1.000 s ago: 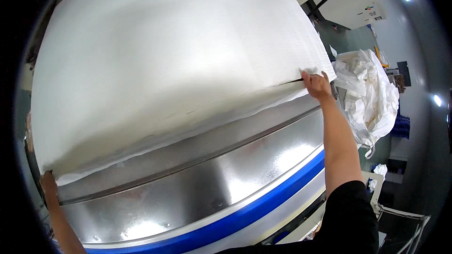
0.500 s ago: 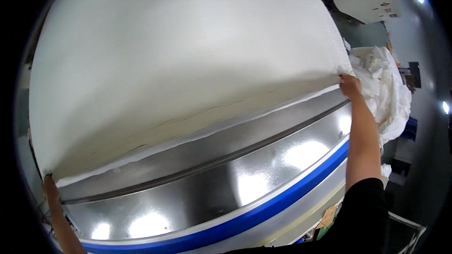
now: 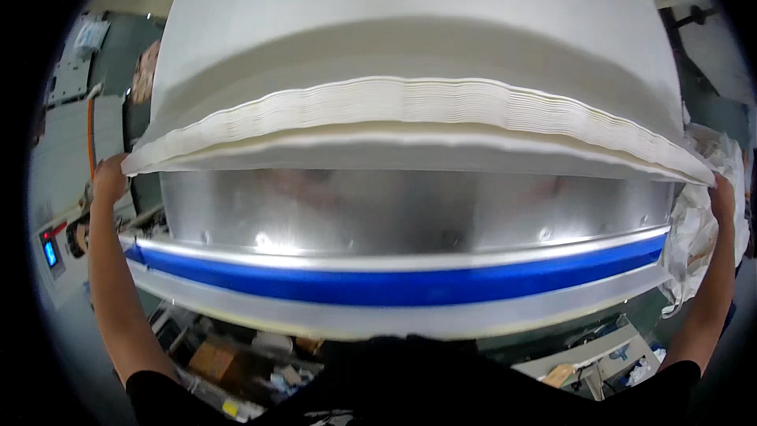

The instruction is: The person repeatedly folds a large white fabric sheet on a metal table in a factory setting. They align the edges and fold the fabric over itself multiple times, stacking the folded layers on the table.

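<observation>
A broad stack of white sheets [image 3: 410, 102] spans the middle of the view, its many thin layers showing along the wavy near edge. I cannot tell whether the sheets are cloth or paper. My left hand [image 3: 110, 177] is closed on the left end of that edge, and my right hand [image 3: 720, 196] on the right end. Between my hands the edge bows upward, raised off the shiny metal plate [image 3: 418, 209]. Some fingertips of both hands are hidden behind the sheets.
A blue strip [image 3: 410, 288] runs along the machine's near edge, close to my body. Crumpled white sheeting [image 3: 694, 244] hangs by my right forearm. At the left stands a pale cabinet with a small lit screen [image 3: 50, 252]. Below lie a cardboard box [image 3: 213, 360] and clutter.
The near edge of the stack has come up and now shows its layers. Both hands still hold its ends; the view has turned, so the edge runs level rather than slanted.
</observation>
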Demonstrator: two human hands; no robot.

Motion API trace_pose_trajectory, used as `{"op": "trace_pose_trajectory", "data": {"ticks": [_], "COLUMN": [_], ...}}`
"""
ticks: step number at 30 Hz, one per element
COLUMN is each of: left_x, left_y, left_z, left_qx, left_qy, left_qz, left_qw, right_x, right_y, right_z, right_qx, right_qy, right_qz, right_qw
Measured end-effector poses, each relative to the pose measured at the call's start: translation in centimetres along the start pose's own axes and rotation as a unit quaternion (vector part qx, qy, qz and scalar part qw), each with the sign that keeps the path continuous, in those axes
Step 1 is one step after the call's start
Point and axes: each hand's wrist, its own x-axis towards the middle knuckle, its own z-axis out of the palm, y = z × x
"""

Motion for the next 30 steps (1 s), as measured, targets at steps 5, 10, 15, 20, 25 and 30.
{"op": "trace_pose_trajectory", "data": {"ticks": [5,10,15,20,25,30], "left_x": [-8.1,-15.0,-18.1,-17.3,-18.0,-16.0], "left_y": [3.7,2.9,7.6,9.0,7.7,6.9], "left_z": [3.3,15.2,17.2,19.6,22.2,14.8], "left_qx": [0.056,0.15,0.194,0.179,0.187,0.04], "left_qy": [-0.174,-0.334,-0.418,-0.436,-0.351,-0.306], "left_qz": [0.023,0.115,0.138,0.123,-0.023,-0.271], "left_qw": [0.983,0.923,0.877,0.873,0.917,0.912], "right_x": [-8.5,-15.0,-19.4,-19.8,-19.9,-20.6], "right_y": [2.0,-1.7,-6.5,-4.0,-0.7,-0.9], "right_z": [5.6,9.8,10.3,14.9,18.2,19.8], "right_qx": [-0.067,-0.169,-0.183,-0.195,-0.241,-0.15], "right_qy": [-0.038,-0.188,-0.238,-0.233,-0.205,-0.205], "right_qz": [-0.057,-0.135,-0.113,-0.158,-0.172,-0.171], "right_qw": [0.995,0.958,0.947,0.94,0.933,0.952]}}
